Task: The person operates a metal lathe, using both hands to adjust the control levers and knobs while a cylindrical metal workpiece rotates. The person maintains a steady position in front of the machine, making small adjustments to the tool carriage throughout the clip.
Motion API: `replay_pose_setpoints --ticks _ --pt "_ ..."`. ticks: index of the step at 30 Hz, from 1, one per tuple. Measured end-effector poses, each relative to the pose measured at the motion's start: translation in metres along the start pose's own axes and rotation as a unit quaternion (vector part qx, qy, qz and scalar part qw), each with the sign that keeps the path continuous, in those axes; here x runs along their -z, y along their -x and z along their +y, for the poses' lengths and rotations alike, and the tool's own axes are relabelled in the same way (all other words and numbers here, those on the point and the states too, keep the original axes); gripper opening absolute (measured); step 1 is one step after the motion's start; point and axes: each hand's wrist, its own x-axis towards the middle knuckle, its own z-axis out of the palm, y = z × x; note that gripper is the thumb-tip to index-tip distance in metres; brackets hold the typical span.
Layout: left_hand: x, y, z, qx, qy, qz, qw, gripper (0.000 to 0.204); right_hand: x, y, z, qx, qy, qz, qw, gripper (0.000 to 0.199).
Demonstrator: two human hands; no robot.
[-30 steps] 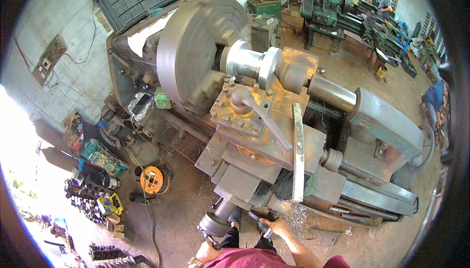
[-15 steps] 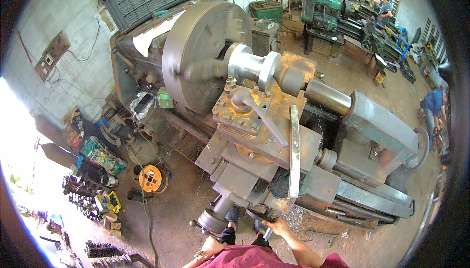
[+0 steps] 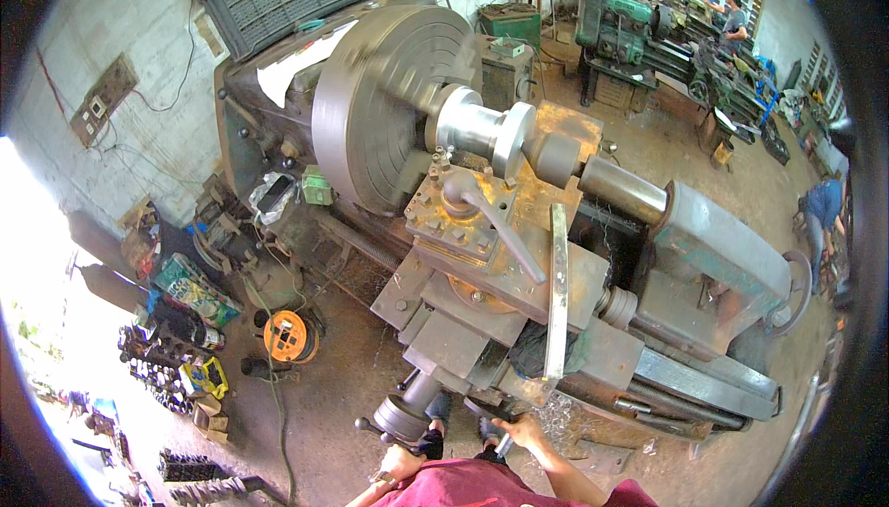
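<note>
A metal lathe fills the middle, its big round chuck (image 3: 361,109) blurred as it spins. Held in line with it is a shiny turned metal workpiece (image 3: 469,125), backed by the tailstock (image 3: 727,229). The tool post (image 3: 460,209) with its clamp lever stands just in front of the workpiece. My left hand (image 3: 402,463) is closed at the ball-ended crank handle (image 3: 365,425) below the cross-slide dial (image 3: 403,417); its grip is partly hidden. My right hand (image 3: 521,432) is closed around a metal handle (image 3: 504,446) by the lathe's front.
A long flat metal bar (image 3: 557,294) lies on the slide beside a dark cloth (image 3: 532,350). Metal chips (image 3: 560,414) litter the floor near my right hand. An orange cable reel (image 3: 290,337) stands at the left. Other people (image 3: 824,206) work farther off.
The whole view has shifted slightly right and down. The chuck keeps spinning, while both my hands stay in nearly the same places on the handles.
</note>
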Motion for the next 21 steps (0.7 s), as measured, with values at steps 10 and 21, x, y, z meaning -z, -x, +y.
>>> replay_pose_setpoints --ticks 10,21 --pt "0.005 0.004 0.018 -0.019 0.020 0.011 1.000 0.060 0.014 0.001 -0.014 -0.046 0.036 -0.104 0.993 0.083" --pt "0.011 0.011 0.021 -0.025 0.036 0.018 0.999 0.064 0.004 -0.003 0.026 0.076 -0.052 -0.059 0.994 0.068"
